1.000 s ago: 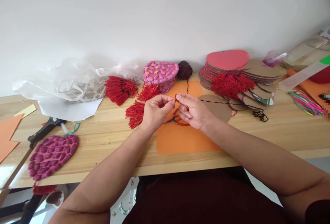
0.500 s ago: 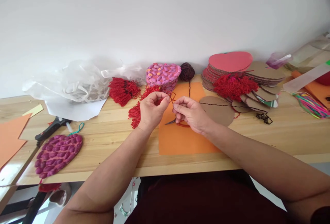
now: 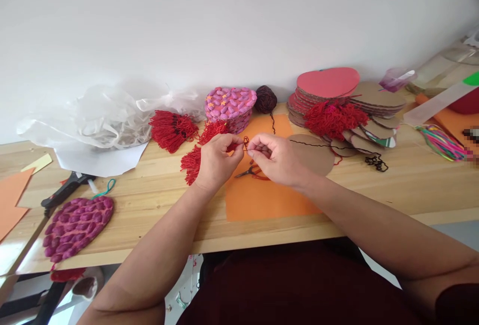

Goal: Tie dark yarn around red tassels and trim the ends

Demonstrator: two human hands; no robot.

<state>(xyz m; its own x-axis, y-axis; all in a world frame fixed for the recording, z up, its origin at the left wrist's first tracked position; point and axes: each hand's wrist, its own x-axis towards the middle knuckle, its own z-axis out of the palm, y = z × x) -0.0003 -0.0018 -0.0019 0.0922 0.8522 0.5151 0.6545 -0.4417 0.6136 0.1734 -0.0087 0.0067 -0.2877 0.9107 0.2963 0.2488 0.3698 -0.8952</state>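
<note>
Above the orange sheet (image 3: 269, 200), my left hand (image 3: 220, 159) and my right hand (image 3: 275, 158) meet at the fingertips. Both pinch a thin red yarn (image 3: 246, 141), which loops up between them. Scissors (image 3: 247, 172) with orange handles lie on the sheet, partly under my right hand. A dark yarn ball (image 3: 265, 99) sits behind, its strand trailing down onto the sheet. Red tassels (image 3: 191, 164) lie just left of my left hand. Right of my right hand is a brown cardboard heart (image 3: 318, 158), crossed by dark yarn.
Pink bead-covered hearts (image 3: 231, 101) and stacked cardboard hearts (image 3: 327, 83) stand near the wall. A red yarn bundle (image 3: 335, 118) leans on the stack. Left are a plastic bag (image 3: 108, 120), a glue gun (image 3: 65, 189) and a purple heart (image 3: 78, 225).
My right hand has turned and moved closer to my left fingertips. The red yarn between them now forms a smaller loop. The whole view has shifted slightly.
</note>
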